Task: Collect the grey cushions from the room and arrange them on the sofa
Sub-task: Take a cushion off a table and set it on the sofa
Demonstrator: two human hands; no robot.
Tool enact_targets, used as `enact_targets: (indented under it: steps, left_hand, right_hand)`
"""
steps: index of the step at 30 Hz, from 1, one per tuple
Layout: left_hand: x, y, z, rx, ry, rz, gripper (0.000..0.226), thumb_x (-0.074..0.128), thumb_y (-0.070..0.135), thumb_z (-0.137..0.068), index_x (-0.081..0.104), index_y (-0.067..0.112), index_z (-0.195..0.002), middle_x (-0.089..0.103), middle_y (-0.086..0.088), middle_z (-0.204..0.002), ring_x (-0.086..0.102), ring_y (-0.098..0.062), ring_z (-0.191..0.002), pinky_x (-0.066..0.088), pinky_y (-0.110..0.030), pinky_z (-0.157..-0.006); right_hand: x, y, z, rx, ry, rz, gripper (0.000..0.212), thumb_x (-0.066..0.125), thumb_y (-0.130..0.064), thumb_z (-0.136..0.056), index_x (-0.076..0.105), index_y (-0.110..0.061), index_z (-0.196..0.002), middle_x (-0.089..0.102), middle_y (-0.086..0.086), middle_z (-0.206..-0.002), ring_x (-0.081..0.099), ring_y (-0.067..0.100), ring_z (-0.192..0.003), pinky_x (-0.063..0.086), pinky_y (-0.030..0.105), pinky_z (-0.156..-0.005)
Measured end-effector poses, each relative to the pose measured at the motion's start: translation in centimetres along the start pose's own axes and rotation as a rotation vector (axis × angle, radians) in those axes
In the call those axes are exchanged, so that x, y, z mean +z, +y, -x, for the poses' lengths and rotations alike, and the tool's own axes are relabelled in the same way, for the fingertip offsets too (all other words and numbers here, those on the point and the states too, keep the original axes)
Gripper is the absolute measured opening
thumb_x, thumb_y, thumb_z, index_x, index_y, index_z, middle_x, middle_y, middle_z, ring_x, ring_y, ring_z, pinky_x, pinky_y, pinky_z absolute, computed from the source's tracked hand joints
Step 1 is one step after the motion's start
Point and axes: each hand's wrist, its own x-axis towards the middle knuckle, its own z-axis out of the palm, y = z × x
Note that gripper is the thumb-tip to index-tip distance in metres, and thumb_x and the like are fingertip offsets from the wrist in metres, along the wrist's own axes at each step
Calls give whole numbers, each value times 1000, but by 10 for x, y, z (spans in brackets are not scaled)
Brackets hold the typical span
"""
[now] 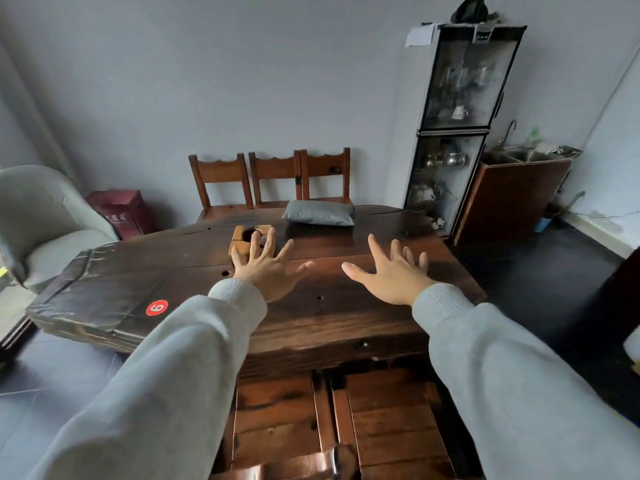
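Both hands, left hand (266, 268) and right hand (393, 271), are held spread over a dark wooden table (173, 271) mid-frame. One grey cushion (319, 213) is parked at its far edge, chairs (270, 178) lined behind.

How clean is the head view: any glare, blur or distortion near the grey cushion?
Head view: soft daylight, no hard shadows; mild sheen on the dark wooden table; wide-angle bending tilts the tall glass-fronted cabinet; the grey fabric cushion looks slightly soft but readable.
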Motion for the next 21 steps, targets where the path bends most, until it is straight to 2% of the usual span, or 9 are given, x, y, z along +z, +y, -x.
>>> enact_targets:
  steps: [6,10,14,18,19,20,21]
  left_hand:
    - [27,-2,-102,63,1,-6,72,18,76,-99,22,44,-165,-7,-4,-178,-14,-37,-161,1,-71,-124]
    - [60,-14,-193,7,-6,138,81,23,80,-98,16,37,-167,-6,-4,-178,-12,-33,-162,-3,-66,-124]
    - [107,-27,-292,29,-88,140,77,26,74,-100,13,37,-166,-11,-7,-177,-13,-36,-162,0,-69,-125]
    - [164,-47,-403,59,-156,89,77,9,64,-93,14,41,-166,-15,-10,-176,-18,-41,-160,-1,-72,-123]
    - [183,-53,-436,85,-167,76,74,10,60,-95,15,42,-166,-14,-11,-176,-19,-43,-159,0,-74,-122]
    - [195,-48,-434,79,-201,59,67,14,56,-101,14,41,-166,-13,-11,-176,-19,-44,-159,0,-74,-121]
    - [220,-55,-469,34,-192,79,63,20,56,-106,12,39,-167,-13,-12,-176,-18,-44,-159,-1,-73,-121]
  right_hand:
    - [22,-1,-96,-5,-33,5,105,11,-99,-79,-10,-41,-164,-7,17,-174,-7,41,-159,-10,63,-121]
    - [49,-1,-179,31,-75,24,109,8,-102,-74,-11,-43,-163,-8,15,-174,-8,40,-159,-10,63,-121]
    - [77,-7,-271,85,-124,9,107,8,-100,-75,-11,-42,-163,-7,15,-174,-7,38,-160,-8,62,-122]
    - [113,-13,-384,139,-132,34,102,10,-95,-82,-11,-39,-165,-4,14,-175,-3,36,-160,-5,60,-123]
    - [124,-13,-415,138,-144,42,101,10,-94,-83,-11,-38,-165,-3,13,-175,-2,35,-160,-4,60,-124]
    - [127,-11,-407,158,-182,66,101,10,-94,-83,-11,-38,-165,-2,12,-175,-2,34,-160,-4,59,-124]
    - [149,-12,-440,155,-172,47,101,10,-94,-82,-12,-38,-164,-2,12,-175,-2,33,-161,-4,59,-125]
